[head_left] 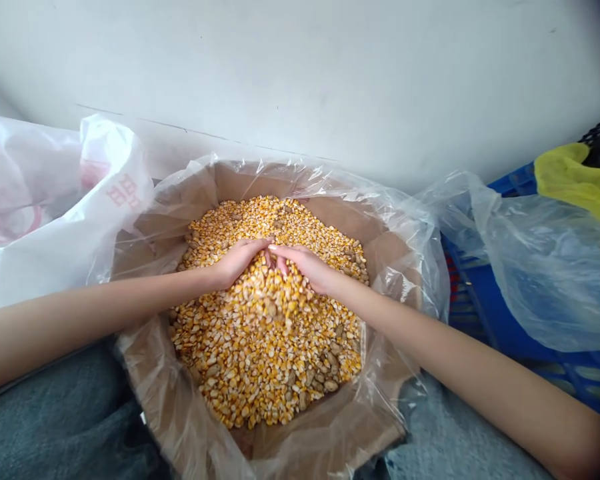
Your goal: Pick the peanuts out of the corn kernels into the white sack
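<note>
A cardboard box (380,250) lined with clear plastic holds loose yellow corn kernels (250,373). Brown unshelled peanuts (330,383) lie among the kernels, mostly at the lower right. My left hand (243,260) and my right hand (303,263) meet at the fingertips over the middle of the corn. Both are cupped around a heap of kernels, which spreads toward me between the palms. The fingers curve down into the corn, so their tips are partly hidden.
White plastic bags (55,220) with red print lie at the left. Blue crates (485,300) stand at the right, with clear plastic (560,267) and a yellow bag (575,180) over them. A pale wall (290,80) rises behind the box.
</note>
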`<action>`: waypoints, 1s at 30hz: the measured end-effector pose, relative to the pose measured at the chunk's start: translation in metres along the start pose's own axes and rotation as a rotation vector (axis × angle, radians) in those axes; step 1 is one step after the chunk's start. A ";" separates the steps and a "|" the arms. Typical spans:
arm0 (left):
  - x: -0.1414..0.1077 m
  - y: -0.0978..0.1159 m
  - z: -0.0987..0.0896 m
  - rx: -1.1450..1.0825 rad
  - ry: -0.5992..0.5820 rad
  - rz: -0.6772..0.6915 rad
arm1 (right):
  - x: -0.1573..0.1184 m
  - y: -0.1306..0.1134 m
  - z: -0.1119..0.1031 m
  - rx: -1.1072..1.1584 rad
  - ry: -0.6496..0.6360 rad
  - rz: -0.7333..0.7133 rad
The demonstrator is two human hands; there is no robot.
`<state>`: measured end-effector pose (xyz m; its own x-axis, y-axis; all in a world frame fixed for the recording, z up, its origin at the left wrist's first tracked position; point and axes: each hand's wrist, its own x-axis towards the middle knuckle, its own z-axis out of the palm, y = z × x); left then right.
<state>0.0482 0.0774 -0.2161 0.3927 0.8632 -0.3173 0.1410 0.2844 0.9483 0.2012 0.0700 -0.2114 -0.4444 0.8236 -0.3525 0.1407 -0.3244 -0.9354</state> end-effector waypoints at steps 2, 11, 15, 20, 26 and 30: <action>0.001 0.006 -0.004 0.116 -0.150 0.035 | -0.002 -0.004 0.002 -0.038 -0.152 -0.032; 0.018 -0.004 -0.030 0.489 0.003 0.298 | 0.015 0.015 -0.016 -0.352 0.237 -0.249; 0.015 -0.014 -0.024 0.600 -0.030 0.284 | 0.015 0.027 -0.008 -0.374 0.337 -0.221; 0.005 -0.015 -0.008 0.432 0.099 0.169 | 0.008 0.029 0.015 -0.013 0.481 -0.136; -0.004 -0.012 0.010 0.095 0.305 0.031 | 0.007 0.022 0.026 0.444 0.562 -0.001; 0.000 -0.010 0.009 -0.051 0.286 0.064 | 0.010 0.017 0.022 0.589 0.493 0.133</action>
<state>0.0553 0.0707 -0.2257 0.1265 0.9605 -0.2480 0.0751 0.2400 0.9679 0.1799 0.0624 -0.2305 0.0073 0.8272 -0.5619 -0.3894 -0.5152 -0.7635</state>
